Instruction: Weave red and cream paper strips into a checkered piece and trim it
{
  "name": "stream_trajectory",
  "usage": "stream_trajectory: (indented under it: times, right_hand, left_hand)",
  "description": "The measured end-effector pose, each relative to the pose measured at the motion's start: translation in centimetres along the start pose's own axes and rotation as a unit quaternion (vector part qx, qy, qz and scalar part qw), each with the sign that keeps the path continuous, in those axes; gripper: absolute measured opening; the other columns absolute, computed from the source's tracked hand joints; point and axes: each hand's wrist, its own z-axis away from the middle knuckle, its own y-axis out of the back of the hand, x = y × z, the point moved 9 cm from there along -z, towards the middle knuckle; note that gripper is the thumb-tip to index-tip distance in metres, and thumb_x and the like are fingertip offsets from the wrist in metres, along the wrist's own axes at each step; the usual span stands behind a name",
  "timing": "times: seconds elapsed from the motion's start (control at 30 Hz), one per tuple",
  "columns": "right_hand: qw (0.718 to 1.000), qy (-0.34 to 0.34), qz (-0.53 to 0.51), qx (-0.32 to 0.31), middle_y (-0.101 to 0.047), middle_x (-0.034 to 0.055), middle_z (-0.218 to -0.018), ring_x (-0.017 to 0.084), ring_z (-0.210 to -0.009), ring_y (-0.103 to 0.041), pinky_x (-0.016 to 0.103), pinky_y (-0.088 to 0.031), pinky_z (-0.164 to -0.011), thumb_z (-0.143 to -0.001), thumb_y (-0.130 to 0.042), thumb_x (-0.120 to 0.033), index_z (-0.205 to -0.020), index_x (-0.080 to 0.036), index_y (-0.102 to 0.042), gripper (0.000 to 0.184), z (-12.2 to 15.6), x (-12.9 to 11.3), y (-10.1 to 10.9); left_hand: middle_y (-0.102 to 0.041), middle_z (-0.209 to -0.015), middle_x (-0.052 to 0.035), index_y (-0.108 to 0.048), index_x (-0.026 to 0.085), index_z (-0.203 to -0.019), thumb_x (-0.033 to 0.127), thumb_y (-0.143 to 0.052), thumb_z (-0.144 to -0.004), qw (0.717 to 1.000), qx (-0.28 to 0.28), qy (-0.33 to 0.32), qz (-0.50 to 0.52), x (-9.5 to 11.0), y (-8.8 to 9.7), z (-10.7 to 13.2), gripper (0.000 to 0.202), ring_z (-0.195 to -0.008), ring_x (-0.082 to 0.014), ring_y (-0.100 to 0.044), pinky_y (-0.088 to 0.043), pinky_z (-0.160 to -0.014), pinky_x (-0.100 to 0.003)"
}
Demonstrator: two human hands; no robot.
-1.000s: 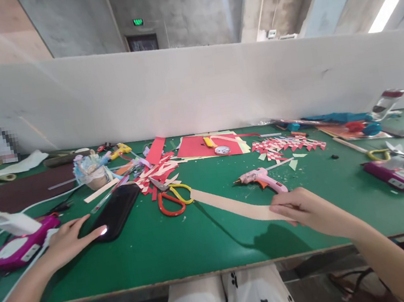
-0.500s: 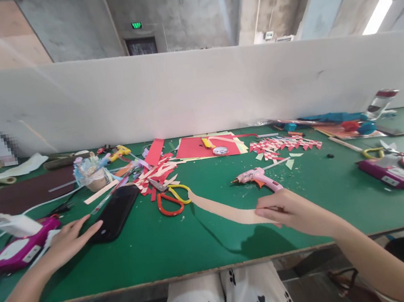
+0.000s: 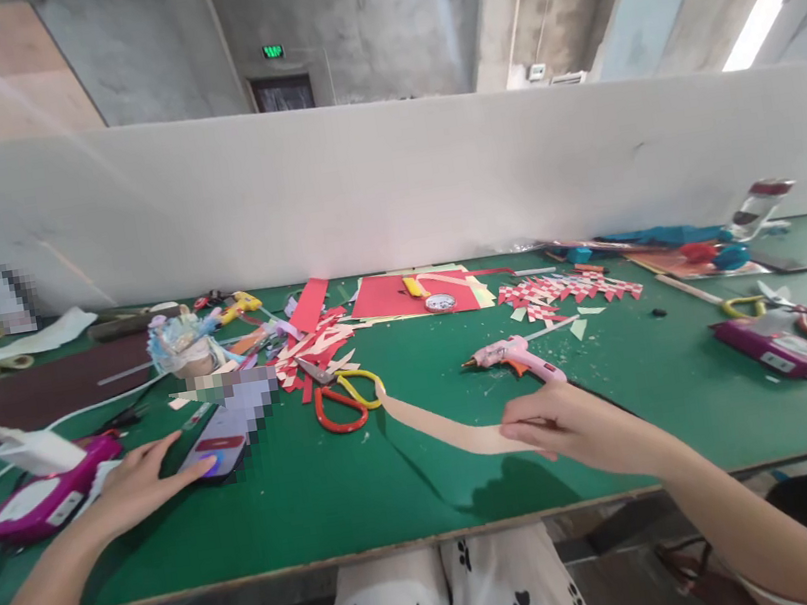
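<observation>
My left hand [image 3: 134,479] lies on the green table [image 3: 329,516] with fingers stretched out, and its fingertip touches the lit screen of a phone [image 3: 229,425]. My right hand [image 3: 580,423] pinches one end of a long tan paper strip [image 3: 444,425]; the strip curves away to the left and ends near the red and yellow scissors [image 3: 346,400]. A pink glue gun [image 3: 514,357] lies just beyond my right hand.
A purple device [image 3: 38,494] with a white plug lies at the left and another purple device [image 3: 774,343] at the right. Red and white paper scraps [image 3: 311,347], red paper sheets [image 3: 402,295], a woven red-white piece [image 3: 569,290] and a cup of oddments [image 3: 183,348] crowd the back. A white partition stands behind.
The phone's screen has lit up under my left fingertip. My right hand has drawn the tan strip a little to the left and closer to me.
</observation>
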Motion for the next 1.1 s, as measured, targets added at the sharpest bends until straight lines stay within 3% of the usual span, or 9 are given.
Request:
stream_trajectory:
  times: [0.03,0.07,0.17,0.3,0.4,0.47,0.57,0.9,1.1]
  right_hand:
    - [1.000,0.010,0.011,0.002,-0.040,-0.0046,-0.051,0.007,-0.046,-0.030,0.020,-0.024,-0.047,-0.092,-0.036,-0.029,-0.061,-0.018,-0.043,0.033,-0.2,-0.5,0.0]
    - [0.999,0.023,0.023,0.004,-0.039,-0.0047,-0.050,0.007,-0.046,-0.028,0.021,-0.023,-0.046,-0.091,-0.037,-0.027,-0.062,-0.017,-0.045,0.032,-0.4,-1.1,-0.1]
    - [0.994,0.073,0.078,0.018,-0.041,-0.0039,-0.052,0.007,-0.047,-0.030,0.021,-0.023,-0.048,-0.091,-0.038,-0.024,-0.066,-0.017,-0.051,0.029,-1.3,-3.2,-0.6]
    - [0.976,0.119,0.167,0.066,-0.045,-0.0027,-0.053,0.009,-0.049,-0.034,0.023,-0.020,-0.050,-0.091,-0.041,-0.030,-0.072,-0.017,-0.057,0.027,-2.4,-5.2,-1.5]
    - [0.969,0.137,0.186,0.090,-0.046,-0.0022,-0.052,0.009,-0.049,-0.034,0.023,-0.019,-0.050,-0.091,-0.041,-0.034,-0.068,-0.017,-0.056,0.032,-2.6,-5.8,-1.5]
    - [0.972,0.134,0.174,0.083,-0.044,-0.0025,-0.052,0.009,-0.050,-0.034,0.023,-0.019,-0.050,-0.092,-0.038,-0.035,-0.066,-0.017,-0.053,0.035,-2.3,-5.6,-1.3]
    - [0.980,0.129,0.143,0.051,-0.041,-0.0031,-0.052,0.009,-0.051,-0.034,0.022,-0.021,-0.050,-0.094,-0.035,-0.034,-0.065,-0.018,-0.050,0.037,-1.7,-5.0,-1.3]
    - [0.993,0.085,0.070,0.036,-0.040,-0.0032,-0.055,0.008,-0.050,-0.034,0.021,-0.027,-0.051,-0.093,-0.035,-0.037,-0.061,-0.018,-0.044,0.038,0.2,-1.6,1.0]
    - [0.994,0.023,0.086,0.065,-0.038,-0.0035,-0.051,0.008,-0.047,-0.032,0.021,-0.027,-0.048,-0.092,-0.034,-0.041,-0.059,-0.019,-0.042,0.041,1.6,2.5,3.1]
  left_hand:
    - [-0.050,-0.120,-0.0282,-0.047,0.000,-0.122,0.064,-0.041,-0.075,1.000,-0.022,0.010,-0.005,1.0,0.1,0.1,0.079,-0.109,-0.0464,-0.047,-0.041,-0.081,-0.048]
    - [-0.051,-0.120,-0.0251,-0.046,0.002,-0.122,0.059,-0.043,-0.076,1.000,0.005,0.001,-0.011,3.0,1.2,0.5,0.073,-0.113,-0.0439,-0.043,-0.039,-0.086,-0.049]
    - [-0.049,-0.127,-0.0142,-0.044,0.015,-0.122,0.049,-0.039,-0.084,0.981,0.111,-0.144,0.068,13.2,4.9,3.8,0.051,-0.119,-0.0315,-0.040,-0.034,-0.095,-0.045]
    - [-0.061,-0.109,-0.0043,-0.047,0.023,-0.118,0.039,-0.040,-0.089,0.877,0.122,-0.454,0.102,28.5,5.4,12.2,0.034,-0.102,-0.0186,-0.054,-0.034,-0.097,-0.037]
    - [-0.057,-0.063,0.0027,-0.053,0.018,-0.085,0.020,-0.035,-0.091,0.809,0.226,-0.536,0.077,32.9,5.6,16.1,0.019,-0.059,-0.0123,-0.053,-0.042,-0.079,-0.031]
    - [-0.047,-0.051,0.0052,-0.048,0.019,-0.069,0.012,-0.035,-0.089,0.790,0.258,-0.554,0.054,33.4,5.3,16.8,0.025,-0.046,-0.0107,-0.041,-0.039,-0.059,-0.027]
    - [-0.041,-0.046,0.0064,-0.042,0.020,-0.061,0.006,-0.034,-0.085,0.779,0.254,-0.572,0.038,32.6,5.1,16.7,0.029,-0.040,-0.0102,-0.030,-0.029,-0.047,-0.026]
    - [-0.050,-0.049,0.0075,-0.048,0.021,-0.071,0.006,-0.039,-0.083,0.795,0.267,-0.544,-0.011,26.3,6.1,16.0,0.021,-0.041,-0.0096,-0.040,-0.033,-0.051,-0.026]
    - [-0.048,-0.046,0.0068,-0.046,0.022,-0.060,0.010,-0.037,-0.085,0.834,0.255,-0.477,-0.106,20.5,4.4,13.2,0.029,-0.041,-0.0103,-0.043,-0.033,-0.052,-0.026]
